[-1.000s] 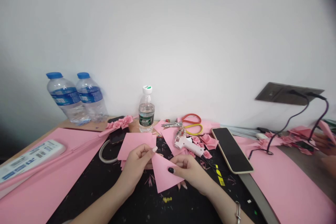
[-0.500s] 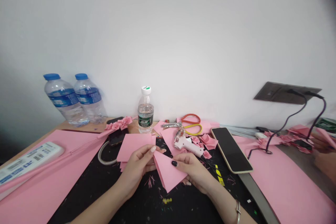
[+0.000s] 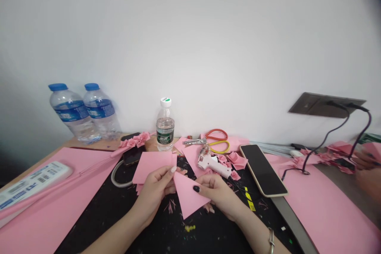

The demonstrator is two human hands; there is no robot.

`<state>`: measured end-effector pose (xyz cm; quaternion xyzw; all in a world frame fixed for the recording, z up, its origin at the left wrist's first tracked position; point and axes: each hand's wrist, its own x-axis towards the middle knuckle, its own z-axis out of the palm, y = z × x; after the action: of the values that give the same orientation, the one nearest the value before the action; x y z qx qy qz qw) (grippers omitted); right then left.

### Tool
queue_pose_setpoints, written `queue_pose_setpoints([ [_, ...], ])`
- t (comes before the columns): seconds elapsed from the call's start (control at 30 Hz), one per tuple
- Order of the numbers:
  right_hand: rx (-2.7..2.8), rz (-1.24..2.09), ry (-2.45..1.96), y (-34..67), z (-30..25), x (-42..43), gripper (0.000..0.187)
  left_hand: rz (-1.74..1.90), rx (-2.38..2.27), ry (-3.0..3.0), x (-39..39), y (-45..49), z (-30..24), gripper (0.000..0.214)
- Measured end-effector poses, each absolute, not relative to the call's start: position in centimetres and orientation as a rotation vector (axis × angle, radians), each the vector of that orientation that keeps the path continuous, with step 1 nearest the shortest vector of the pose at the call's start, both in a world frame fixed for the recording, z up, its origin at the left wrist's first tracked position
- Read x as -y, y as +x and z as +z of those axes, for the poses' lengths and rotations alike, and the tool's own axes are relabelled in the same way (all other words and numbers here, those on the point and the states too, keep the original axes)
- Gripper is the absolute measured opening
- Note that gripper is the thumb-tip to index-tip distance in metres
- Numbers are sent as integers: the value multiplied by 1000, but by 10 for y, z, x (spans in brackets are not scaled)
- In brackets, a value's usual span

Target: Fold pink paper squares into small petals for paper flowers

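Pink paper pinched tight in both grips, left hand and right hand, seemingly mid-fold; a few finished paper roses sit by the glue gun, pink sheets left uncut.

Bare left hand and bare right hand, bare forearms running off the bottom edge of the view. Thin silver-coloured bangle on the right wrist, plain narrow metal band, no visible markings. Nails grown long, neatly shaped. Glossy black polish on the right thumbnail. Pale, whitish polish on the left thumbnail. Light pinkish nails on the right fingertips, only partly showing. Other nails mostly hidden, colour hard to tell. Nothing else worn shows clearly on either arm.
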<state>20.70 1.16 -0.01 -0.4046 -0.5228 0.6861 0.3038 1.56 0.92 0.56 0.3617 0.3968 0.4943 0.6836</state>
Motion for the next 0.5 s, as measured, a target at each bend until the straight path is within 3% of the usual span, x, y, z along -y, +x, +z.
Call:
queue_pose_setpoints([
  [0.5,1404,1758,-1059,203,-2,-11,36,1077,-926,831,-7,19,10,27],
])
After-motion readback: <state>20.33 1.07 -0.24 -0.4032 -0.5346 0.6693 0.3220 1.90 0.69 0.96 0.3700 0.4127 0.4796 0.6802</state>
